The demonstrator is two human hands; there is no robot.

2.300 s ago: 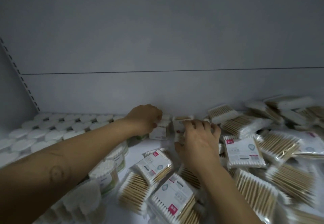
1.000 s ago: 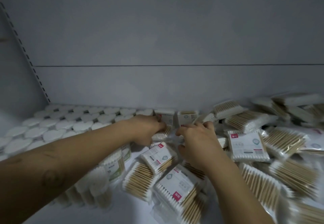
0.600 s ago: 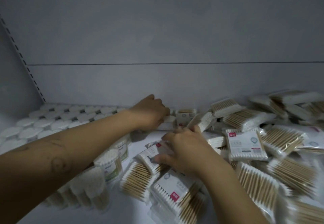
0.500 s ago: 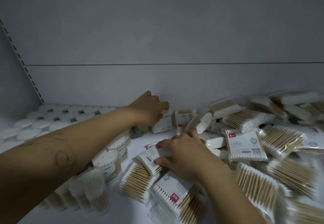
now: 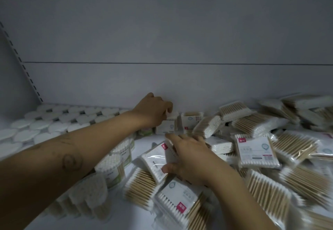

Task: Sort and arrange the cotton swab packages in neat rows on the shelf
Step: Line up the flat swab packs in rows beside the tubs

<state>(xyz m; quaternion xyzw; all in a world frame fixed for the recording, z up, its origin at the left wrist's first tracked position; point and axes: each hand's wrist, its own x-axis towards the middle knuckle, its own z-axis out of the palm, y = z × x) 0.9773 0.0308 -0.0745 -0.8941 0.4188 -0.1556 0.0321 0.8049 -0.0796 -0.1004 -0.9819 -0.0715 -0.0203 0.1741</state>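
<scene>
Dim, grey-blue cast; soft shadows; lower edges blurred; wide-angle bending at sides

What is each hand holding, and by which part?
Left hand pinches an upright package by its top edge; right hand grips a flat package by its right end.

Grey back wall (image 5: 162, 31) with one thin horizontal seam (image 5: 162, 62). At left a slotted rail (image 5: 28, 74) slants; beside it rows of round white lids (image 5: 57, 127), perhaps tubs.
</scene>
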